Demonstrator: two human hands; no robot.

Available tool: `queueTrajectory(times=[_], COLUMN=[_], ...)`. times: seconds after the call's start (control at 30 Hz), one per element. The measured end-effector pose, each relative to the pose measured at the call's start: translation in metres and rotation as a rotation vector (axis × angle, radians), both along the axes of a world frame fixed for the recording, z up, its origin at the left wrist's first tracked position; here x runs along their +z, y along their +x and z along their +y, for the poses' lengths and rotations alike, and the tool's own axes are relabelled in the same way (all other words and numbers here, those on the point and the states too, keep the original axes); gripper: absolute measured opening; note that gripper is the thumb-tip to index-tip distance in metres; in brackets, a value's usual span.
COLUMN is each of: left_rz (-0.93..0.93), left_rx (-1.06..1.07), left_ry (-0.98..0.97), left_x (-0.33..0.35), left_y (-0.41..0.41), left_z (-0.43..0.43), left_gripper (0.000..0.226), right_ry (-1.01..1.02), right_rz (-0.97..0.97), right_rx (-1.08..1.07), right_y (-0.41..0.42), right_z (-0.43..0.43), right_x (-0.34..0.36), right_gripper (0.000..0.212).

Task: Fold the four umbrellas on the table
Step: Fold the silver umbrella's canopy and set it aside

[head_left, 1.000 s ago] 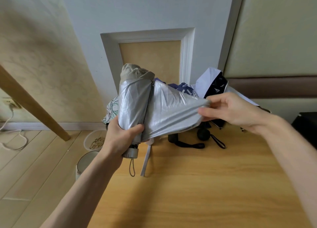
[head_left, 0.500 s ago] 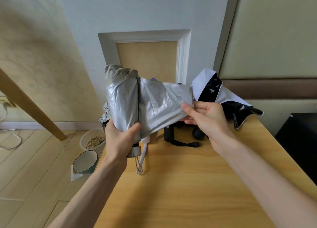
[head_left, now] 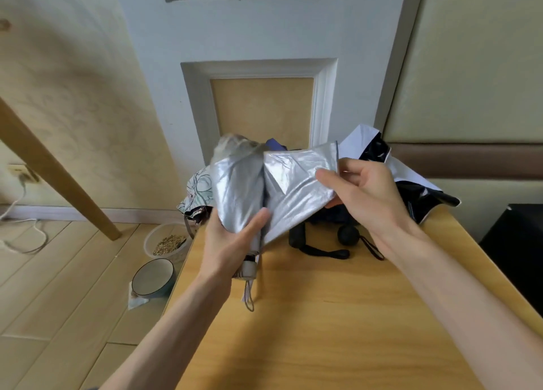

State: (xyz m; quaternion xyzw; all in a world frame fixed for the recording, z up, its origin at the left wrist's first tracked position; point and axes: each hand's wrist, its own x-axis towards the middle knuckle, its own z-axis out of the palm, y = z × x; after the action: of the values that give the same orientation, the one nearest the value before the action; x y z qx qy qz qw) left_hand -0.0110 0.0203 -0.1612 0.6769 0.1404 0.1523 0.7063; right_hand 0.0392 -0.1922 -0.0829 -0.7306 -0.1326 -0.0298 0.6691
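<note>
The left hand (head_left: pixel 232 239) gripped the silver umbrella (head_left: pixel 255 189) above the table's (head_left: pixel 338 316) left edge, its strap dangling past the wrist. The right hand (head_left: pixel 370 198) pinched a loose silver panel, pulled rightward. Behind the umbrella, three others (head_left: pixel 411 184) crowded the table's far edge against the wall. Toward the person the tabletop lay bare. Left of the table, two bowls (head_left: pixel 152 276) sat on the floor. No writing was readable.

Bowl of grain (head_left: pixel 167 244) and empty bowl (head_left: pixel 152 277) on the floor (head_left: pixel 58 286) beside slanted wooden beam (head_left: pixel 53 178).
</note>
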Motion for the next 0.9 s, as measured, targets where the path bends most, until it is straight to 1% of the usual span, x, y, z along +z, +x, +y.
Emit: queueTrajectory(times=[0.1, 0.17, 0.2, 0.23, 0.27, 0.3, 0.37, 0.4, 0.43, 0.5, 0.53, 0.57, 0.6, 0.63, 0.67, 0.7, 0.73, 0.77, 0.8, 0.87, 0.9], left_rz=[0.037, -0.008, -0.039, -0.077, -0.098, -0.084, -0.027, 0.001, 0.021, 0.047, 0.044, 0.038, 0.034, 0.034, 0.043, 0.065, 0.083, 0.097, 0.106, 0.116, 0.123], left_rx=[-0.254, -0.435, -0.497, -0.532, -0.539, -0.523, -0.460, -0.443, -0.420, -0.375, -0.353, -0.348, -0.347, -0.348, -0.351, -0.363, -0.381, -0.395, -0.400, -0.404, -0.414], left_ry=[0.022, 0.078, 0.123, 0.169, 0.194, 0.201, 0.160, 0.107, 0.066, 0.014, 0.000, -0.009, -0.021, -0.045, -0.075, -0.093, -0.088, -0.071, -0.057, -0.044, -0.042], left_x=[0.008, 0.011, 0.012, 0.012, 0.014, 0.017, 0.023, 0.025, 0.025, 0.029, 0.030, 0.032, 0.034, 0.035, 0.037, 0.038, 0.040, 0.040, 0.041, 0.043, 0.044], left_y=[-0.002, -0.003, -0.003, -0.004, -0.006, -0.010, -0.015, -0.017, -0.018, -0.021, -0.022, -0.021, -0.021, -0.020, -0.020, -0.020, -0.020, -0.020, -0.021, -0.025, -0.026], left_z=[0.000, -0.001, -0.001, -0.002, -0.005, -0.008, -0.010, -0.010, -0.007, -0.002, 0.000, 0.002, 0.004, 0.006, 0.007, 0.008, 0.009, 0.009, 0.008, 0.005, 0.004], left_gripper=[0.094, 0.112, 0.121, 0.125, 0.121, 0.109, 0.069, 0.054, 0.050, 0.054, 0.054, 0.051, 0.046, 0.042, 0.044, 0.051, 0.060, 0.065, 0.066, 0.063, 0.064], right_ry=[-0.031, -0.111, -0.170, -0.222, -0.256, -0.269, -0.345, -0.389, -0.381, -0.238, -0.190, -0.210, -0.293, -0.399, -0.487, -0.512, -0.492, -0.448, -0.407, -0.401, -0.413], right_rz=[0.059, 0.065, 0.062, 0.062, 0.076, 0.107, 0.160, 0.160, 0.148, 0.082, 0.006, -0.077, -0.135, -0.146, -0.099, -0.020, 0.052, 0.103, 0.134, 0.151, 0.159], right_rx=[0.028, 0.058, 0.076, 0.099, 0.135, 0.186, 0.303, 0.344, 0.350, 0.244, 0.154, 0.062, -0.001, -0.020, -0.002, 0.034, 0.074, 0.116, 0.155, 0.209, 0.225], right_y=[0.002, 0.005, 0.006, 0.006, 0.005, 0.005, 0.007, 0.008, 0.011, 0.018, 0.022, 0.025, 0.029, 0.034, 0.037, 0.040, 0.044, 0.046, 0.049, 0.052, 0.051], right_z=[0.018, 0.033, 0.043, 0.053, 0.064, 0.074, 0.091, 0.096, 0.098, 0.092, 0.084, 0.075, 0.065, 0.056, 0.047, 0.040, 0.034, 0.030, 0.026, 0.023, 0.021], right_x=[0.020, 0.031, 0.036, 0.041, 0.045, 0.047, 0.048, 0.048, 0.048, 0.051, 0.053, 0.055, 0.055, 0.054, 0.051, 0.049, 0.047, 0.046, 0.045, 0.046, 0.048], right_gripper=[0.012, 0.021, 0.026, 0.028, 0.026, 0.022, 0.017, 0.017, 0.017, 0.017, 0.016, 0.018, 0.027, 0.043, 0.062, 0.079, 0.089, 0.091, 0.086, 0.069, 0.063])
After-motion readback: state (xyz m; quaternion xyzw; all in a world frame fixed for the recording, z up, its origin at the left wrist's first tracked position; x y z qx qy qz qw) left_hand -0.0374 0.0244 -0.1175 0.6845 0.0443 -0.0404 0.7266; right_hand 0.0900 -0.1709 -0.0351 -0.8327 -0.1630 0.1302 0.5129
